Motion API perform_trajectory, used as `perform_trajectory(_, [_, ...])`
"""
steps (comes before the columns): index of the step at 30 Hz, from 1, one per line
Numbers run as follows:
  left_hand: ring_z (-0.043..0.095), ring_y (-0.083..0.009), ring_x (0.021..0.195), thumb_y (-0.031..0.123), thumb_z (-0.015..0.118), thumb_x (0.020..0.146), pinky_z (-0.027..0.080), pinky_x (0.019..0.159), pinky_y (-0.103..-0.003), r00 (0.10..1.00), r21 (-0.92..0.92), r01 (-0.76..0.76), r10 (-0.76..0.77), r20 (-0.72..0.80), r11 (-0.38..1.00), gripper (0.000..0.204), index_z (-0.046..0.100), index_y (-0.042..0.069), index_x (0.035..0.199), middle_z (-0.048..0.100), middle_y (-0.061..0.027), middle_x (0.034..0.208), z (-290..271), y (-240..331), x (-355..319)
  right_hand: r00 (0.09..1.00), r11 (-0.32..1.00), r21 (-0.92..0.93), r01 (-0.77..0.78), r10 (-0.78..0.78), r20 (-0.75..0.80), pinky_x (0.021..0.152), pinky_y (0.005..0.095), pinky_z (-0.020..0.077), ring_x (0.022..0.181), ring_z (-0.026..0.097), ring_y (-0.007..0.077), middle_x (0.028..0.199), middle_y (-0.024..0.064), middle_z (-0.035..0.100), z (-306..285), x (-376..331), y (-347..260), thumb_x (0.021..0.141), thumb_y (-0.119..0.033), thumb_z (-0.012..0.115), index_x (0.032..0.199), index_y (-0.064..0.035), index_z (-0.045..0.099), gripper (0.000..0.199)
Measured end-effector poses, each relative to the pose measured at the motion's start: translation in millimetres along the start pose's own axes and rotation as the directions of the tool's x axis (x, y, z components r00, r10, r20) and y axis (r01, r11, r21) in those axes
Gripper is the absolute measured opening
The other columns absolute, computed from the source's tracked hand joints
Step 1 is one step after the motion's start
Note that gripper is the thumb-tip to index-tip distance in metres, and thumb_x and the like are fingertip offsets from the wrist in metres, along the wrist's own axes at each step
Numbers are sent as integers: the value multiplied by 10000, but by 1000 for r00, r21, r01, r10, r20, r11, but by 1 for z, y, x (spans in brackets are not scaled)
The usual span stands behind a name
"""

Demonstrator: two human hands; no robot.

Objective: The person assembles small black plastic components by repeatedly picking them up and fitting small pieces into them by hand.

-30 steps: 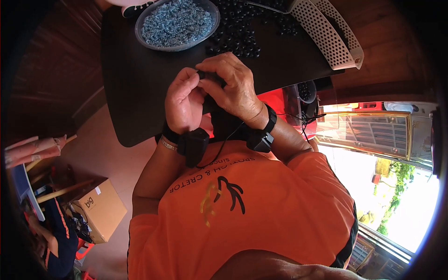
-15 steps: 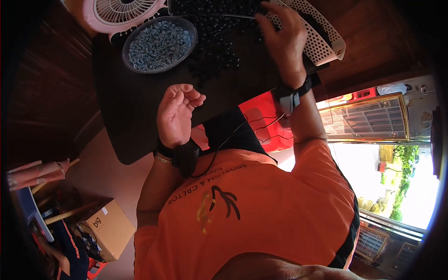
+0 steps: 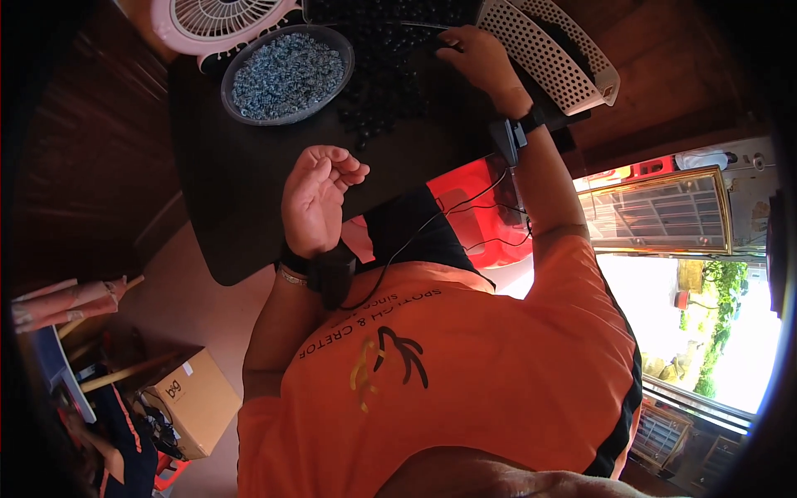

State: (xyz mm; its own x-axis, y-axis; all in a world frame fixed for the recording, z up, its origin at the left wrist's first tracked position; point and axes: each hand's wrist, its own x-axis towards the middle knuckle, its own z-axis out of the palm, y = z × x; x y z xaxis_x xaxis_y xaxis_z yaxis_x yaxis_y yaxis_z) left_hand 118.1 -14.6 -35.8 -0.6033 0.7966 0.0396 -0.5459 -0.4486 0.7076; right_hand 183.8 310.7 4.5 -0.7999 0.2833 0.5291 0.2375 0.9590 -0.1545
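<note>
Black beads (image 3: 390,83) spread over the dark table (image 3: 232,199), just left of the fingers of the right hand (image 3: 481,62), whose thumb and forefinger look slightly parted; whether a bead sits between them I cannot tell. Close on those fingers' right stands a white perforated basket (image 3: 540,65), hemming in that side. The left hand (image 3: 313,201) is half curled, its palm showing, and whether its bent fingertips pinch something small cannot be made out. Beyond them, to the left, sits a bowl (image 3: 274,122) of bluish bits (image 3: 289,76), between those fingertips and a pink fan (image 3: 224,17). A black cable (image 3: 381,285) droops below both hands' fingers, crossing in front of a red plastic seat (image 3: 461,184)
</note>
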Motion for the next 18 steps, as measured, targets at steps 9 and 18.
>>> perform_trajectory(9, [576,-223,875,159,394,922,443,822,-328,1000,35,2,-3,7,999,190,508,13,963,566,-103,923,2,1,-2,988,988,117,-103,87,128,737,300,497,822,628,201,913,91,647,24,2,-9,773,-198,665,1015,-68,644,275])
perform_trajectory(18, [581,-207,861,167,417,933,448,806,-325,1000,55,-12,11,10,998,189,514,8,966,566,-93,923,2,0,-1,977,395,904,-164,-63,204,745,207,480,771,565,59,881,-10,618,-24,-30,-116,726,-14,722,1021,-61,638,311])
